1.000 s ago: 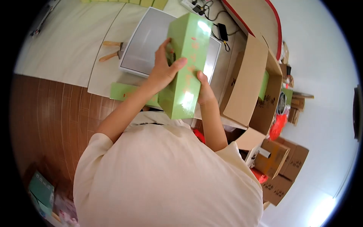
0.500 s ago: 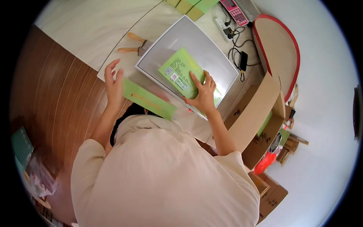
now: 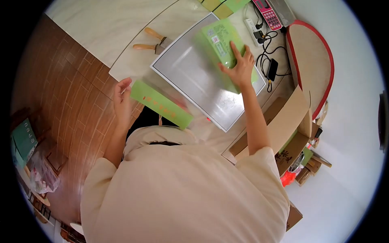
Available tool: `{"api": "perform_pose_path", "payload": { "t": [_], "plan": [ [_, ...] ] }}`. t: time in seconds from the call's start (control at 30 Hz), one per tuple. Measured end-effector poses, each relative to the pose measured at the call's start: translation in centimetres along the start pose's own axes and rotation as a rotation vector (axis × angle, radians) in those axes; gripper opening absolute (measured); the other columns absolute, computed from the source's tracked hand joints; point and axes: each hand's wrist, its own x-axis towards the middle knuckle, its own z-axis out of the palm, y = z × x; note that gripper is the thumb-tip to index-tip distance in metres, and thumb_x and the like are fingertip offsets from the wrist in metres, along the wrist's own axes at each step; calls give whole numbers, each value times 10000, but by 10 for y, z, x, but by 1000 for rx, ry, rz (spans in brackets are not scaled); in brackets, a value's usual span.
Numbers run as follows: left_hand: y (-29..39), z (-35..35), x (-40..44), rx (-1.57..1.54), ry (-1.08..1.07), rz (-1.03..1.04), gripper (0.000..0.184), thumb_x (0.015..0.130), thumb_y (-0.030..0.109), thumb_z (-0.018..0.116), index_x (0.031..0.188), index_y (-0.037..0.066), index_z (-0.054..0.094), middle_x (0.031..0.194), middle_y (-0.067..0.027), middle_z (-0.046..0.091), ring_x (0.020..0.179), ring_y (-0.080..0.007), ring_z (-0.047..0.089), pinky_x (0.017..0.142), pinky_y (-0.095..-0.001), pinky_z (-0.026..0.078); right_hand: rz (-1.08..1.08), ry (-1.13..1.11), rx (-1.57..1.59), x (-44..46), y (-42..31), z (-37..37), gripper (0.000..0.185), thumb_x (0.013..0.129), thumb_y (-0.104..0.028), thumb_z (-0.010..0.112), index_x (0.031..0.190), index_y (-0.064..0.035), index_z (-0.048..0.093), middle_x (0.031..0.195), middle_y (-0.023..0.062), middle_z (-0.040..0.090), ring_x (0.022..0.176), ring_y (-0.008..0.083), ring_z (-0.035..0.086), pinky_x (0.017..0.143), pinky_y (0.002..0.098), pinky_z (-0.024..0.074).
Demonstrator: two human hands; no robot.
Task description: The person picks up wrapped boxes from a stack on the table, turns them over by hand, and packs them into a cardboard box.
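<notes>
"So, what is nearest you?"
"Your left hand (image 3: 122, 97), its fingers loosely curled and clasping nothing, beside the left end of the green strip (image 3: 162, 106) along the near edge of the desk (image 3: 137, 67). Whether it touches the strip, I can't tell."
"And further in?"
"Your panel (image 3: 190, 60) lies on the desk, with an open carton (image 3: 291, 121) past its right corner and two scrapers (image 3: 146, 47) by its left edge, handles pointing outward."
"Where do you have the box (image 3: 219, 38)?"
"Over the panel's far edge, your right hand (image 3: 243, 71) on it, thumb and fingers spread; whether they grip it, I can't tell. Farther off, a power strip (image 3: 251, 28) and a pink keypad (image 3: 272, 19) sit near the desk's far edge."
</notes>
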Motion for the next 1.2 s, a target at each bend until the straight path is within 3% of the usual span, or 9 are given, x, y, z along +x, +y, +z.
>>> {"api": "perform_pose_path", "payload": {
  "t": [0.1, 0.37, 0.67, 0.87, 0.93, 0.97, 1.0, 1.1, 1.2],
  "plan": [
    [8, -7, -11, -27, 1, 16, 247, 933, 69, 457, 1158, 13, 542, 1165, -92, 579, 1127, -167, 508, 985, -296, 374, 68, 71, -53, 22, 18, 8, 832, 602, -594, 713, 1348, -290, 504, 1330, 278, 360, 1175, 449, 386, 1007, 505, 294],
    [9, -32, -42, -39, -49, 3, 198, 956, 95, 464, 1105, 22, 571, 1031, -54, 613, 960, -122, 560, 865, -263, 415, 156, 133, -46, -3, 1, 8, 837, 582, -549, 740, 1343, -294, 503, 1330, 274, 367, 1167, 438, 398, 1017, 484, 301],
    [27, -14, -43, -151, -109, 1, 198, 955, 99, 468, 1109, 40, 578, 983, -31, 612, 918, -109, 563, 822, -242, 414, 82, 8, 65, -96, -68, -17, 894, 519, -350, 813, 1344, -235, 491, 1338, 273, 338, 1185, 439, 371, 1009, 505, 288],
    [31, 7, -27, -210, -206, 11, 243, 950, 132, 498, 1172, 41, 535, 1031, -48, 608, 974, -118, 549, 839, -256, 418, 130, -131, 154, -131, -97, -48, 947, 565, -449, 779, 1396, -164, 425, 1329, 219, 388, 1185, 384, 412, 991, 471, 337],
    [45, 25, -26, -212, -254, -32, 339, 942, 179, 531, 1246, 41, 470, 1109, -71, 585, 1030, -139, 535, 885, -274, 409, 579, -341, 1119, -132, -100, -69, 944, 613, -545, 738, 1392, -115, 421, 1310, 159, 450, 1169, 313, 470, 961, 404, 394],
    [51, 36, -27, -218, -294, -70, 457, 934, 225, 564, 1321, 42, 404, 1187, -94, 562, 1087, -160, 522, 931, -293, 400, 662, -257, 1571, -134, -107, -72, 924, 646, -493, 732, 1418, -115, 394, 1200, 133, 529, 1087, 260, 519, 928, 353, 428],
    [53, 47, -29, -213, -319, -70, 457, 934, 225, 564, 1321, 42, 404, 1187, -94, 562, 1087, -160, 522, 931, -293, 400, 850, -289, 1623, -142, -105, -79, 892, 674, -575, 683, 1388, -105, 425, 1190, 132, 538, 1058, 275, 529, 905, 334, 445],
    [65, 73, -36, -374, -739, -245, 813, 887, 340, 643, 1454, 47, 139, 1407, -161, 372, 1285, -227, 382, 1071, -354, 295, 920, -302, 2120, -167, -72, -33, 738, 734, -638, 609, 1238, -103, 542, 1131, 99, 575, 1007, 214, 555, 820, 337, 482],
    [76, 93, -48, -471, -772, -338, 823, 867, 334, 668, 1445, 41, 161, 1403, -154, 364, 1282, -237, 378, 1058, -358, 314, 1066, -163, 1881, -164, -95, -28, 702, 754, -643, 589, 1218, -117, 563, 1134, 76, 587, 985, 192, 563, 810, 337, 483]
  ]
}}
